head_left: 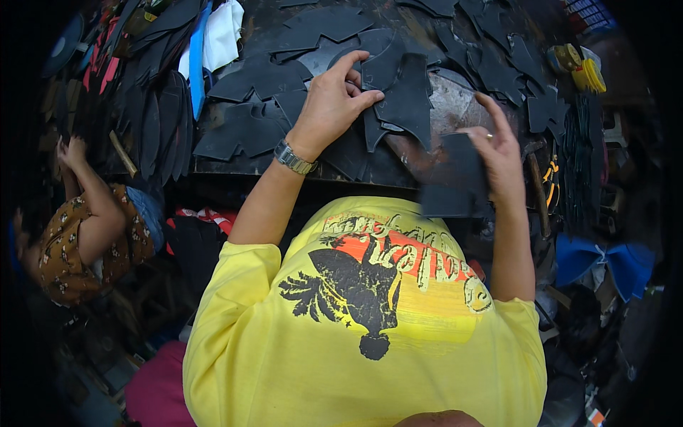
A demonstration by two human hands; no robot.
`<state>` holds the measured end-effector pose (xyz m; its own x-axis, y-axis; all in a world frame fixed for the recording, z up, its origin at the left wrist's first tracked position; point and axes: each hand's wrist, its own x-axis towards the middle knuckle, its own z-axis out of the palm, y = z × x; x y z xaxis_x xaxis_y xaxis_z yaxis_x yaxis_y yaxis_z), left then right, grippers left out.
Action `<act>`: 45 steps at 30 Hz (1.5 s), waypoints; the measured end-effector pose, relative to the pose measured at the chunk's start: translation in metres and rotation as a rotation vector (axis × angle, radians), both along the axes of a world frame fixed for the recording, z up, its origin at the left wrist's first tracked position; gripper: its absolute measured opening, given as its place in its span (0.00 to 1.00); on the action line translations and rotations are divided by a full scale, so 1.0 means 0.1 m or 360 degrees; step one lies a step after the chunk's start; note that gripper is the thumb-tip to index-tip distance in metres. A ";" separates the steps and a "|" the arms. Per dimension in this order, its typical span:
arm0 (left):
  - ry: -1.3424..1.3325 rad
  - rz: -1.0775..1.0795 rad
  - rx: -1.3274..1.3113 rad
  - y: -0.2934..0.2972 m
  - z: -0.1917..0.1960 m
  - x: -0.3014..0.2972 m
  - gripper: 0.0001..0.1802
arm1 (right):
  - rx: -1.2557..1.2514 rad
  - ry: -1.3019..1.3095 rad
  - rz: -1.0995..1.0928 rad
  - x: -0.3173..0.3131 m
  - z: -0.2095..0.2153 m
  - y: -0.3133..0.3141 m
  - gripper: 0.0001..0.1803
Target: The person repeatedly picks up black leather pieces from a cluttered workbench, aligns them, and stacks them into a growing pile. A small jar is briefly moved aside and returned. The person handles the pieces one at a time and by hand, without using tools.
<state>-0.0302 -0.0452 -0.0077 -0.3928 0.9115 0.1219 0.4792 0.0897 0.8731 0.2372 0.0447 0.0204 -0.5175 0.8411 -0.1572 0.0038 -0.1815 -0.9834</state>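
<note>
My left hand (329,107), with a metal watch (294,157) on its wrist, is over the table among flat black cut-out pieces. Its thumb and index finger are apart, the other fingers are curled, and I see nothing gripped. Just beyond the thumb lies a notched black piece (404,99); whether they touch I cannot tell. My right hand (498,153), wearing a ring, holds another flat black piece (455,181), blurred by motion, above the table's near edge. The thumb presses on this piece while the index finger points up; the remaining fingers are mostly hidden.
More black pieces (249,132) overlap across the dark table. Long dark strips (167,132), a blue strip (199,64) and white cloth (223,35) lie left. A hammer (538,181) and yellow container (589,75) are right. Another person (96,228) works at far left.
</note>
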 end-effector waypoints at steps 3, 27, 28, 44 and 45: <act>-0.0069 -0.0001 0.0063 -0.02 0.00 0.03 0.35 | 0.0133 -0.0130 0.0150 -0.24 -0.10 -0.07 0.44; 0.0141 -0.0049 -0.0064 -0.05 -0.01 0.02 0.45 | 0.0888 -0.0756 0.0230 0.47 0.44 0.60 0.38; 0.0118 -0.0057 -0.0029 -0.06 -0.01 0.02 0.45 | 0.0770 -0.0661 0.0306 0.33 0.37 0.50 0.38; -0.0091 -0.0069 0.0174 -0.11 -0.05 0.01 0.47 | 0.0794 -0.0975 0.0342 -0.23 0.25 0.15 0.44; -0.0073 -0.0057 0.0158 -0.12 -0.05 -0.01 0.46 | 0.0872 -0.1049 0.0382 -0.11 0.32 0.18 0.44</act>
